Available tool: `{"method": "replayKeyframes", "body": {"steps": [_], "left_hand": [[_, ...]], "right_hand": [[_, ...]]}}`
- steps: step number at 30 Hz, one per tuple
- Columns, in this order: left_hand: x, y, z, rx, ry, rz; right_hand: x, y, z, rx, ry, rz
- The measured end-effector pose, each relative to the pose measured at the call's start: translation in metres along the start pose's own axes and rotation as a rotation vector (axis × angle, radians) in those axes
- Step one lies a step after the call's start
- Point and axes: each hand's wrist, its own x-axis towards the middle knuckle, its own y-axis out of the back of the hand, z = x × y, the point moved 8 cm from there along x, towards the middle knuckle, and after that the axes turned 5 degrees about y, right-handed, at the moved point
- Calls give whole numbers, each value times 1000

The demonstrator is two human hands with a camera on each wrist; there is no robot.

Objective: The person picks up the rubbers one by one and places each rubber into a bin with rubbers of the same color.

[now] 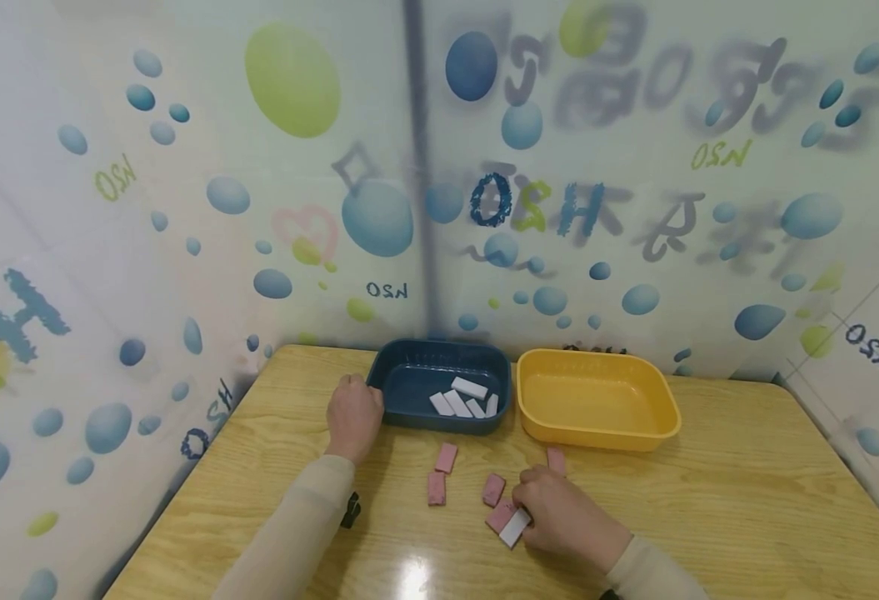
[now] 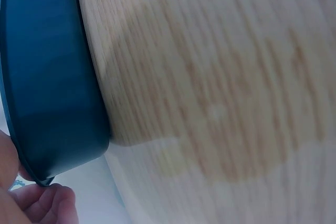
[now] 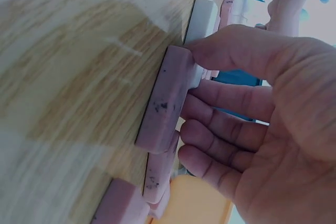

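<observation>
At the left end of the dark blue bin point(image 1: 439, 427), my left hand point(image 1: 355, 417) grips its rim; the left wrist view has thumb and curled fingers point(image 2: 55, 203) around the corner. My right hand point(image 1: 566, 510) is low over the table, pinching a white eraser point(image 1: 516, 527) between thumb and fingers. That eraser lies against a pink eraser point(image 1: 499, 515), and in the right wrist view a smudged pink eraser point(image 3: 164, 98) is right by the thumb tip. Another pink eraser point(image 1: 493, 489) sits just beyond. Several white erasers point(image 1: 456, 403) lie inside the blue bin.
A yellow bin point(image 1: 596, 437) with nothing in it stands right of the blue one. Two pink erasers point(image 1: 446, 457) lie in front of the blue bin, and one more pink eraser point(image 1: 556, 460) is before the yellow bin. Patterned walls point(image 1: 379, 317) enclose the wooden table point(image 1: 746, 500).
</observation>
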Motion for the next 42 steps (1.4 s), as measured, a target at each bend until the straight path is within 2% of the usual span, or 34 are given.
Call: {"method": "replayKeyframes", "body": {"steps": [8,18,28,34,42], "left_hand": [[0,-1,-1,0,10,-11],[1,-1,-1,3,5,1],[1,-4,-3,9,20,-26],[2,-4,-3,10,30,-33],[2,-3,-2,4,32,-31]], "right_hand": [[0,3,1,31,-33,-16],[0,12,-5,25,5,27],[3,20,-11,-2,40,69],[3,25,-10,51,14,57],[4,33,-5,26,-12,85]]}}
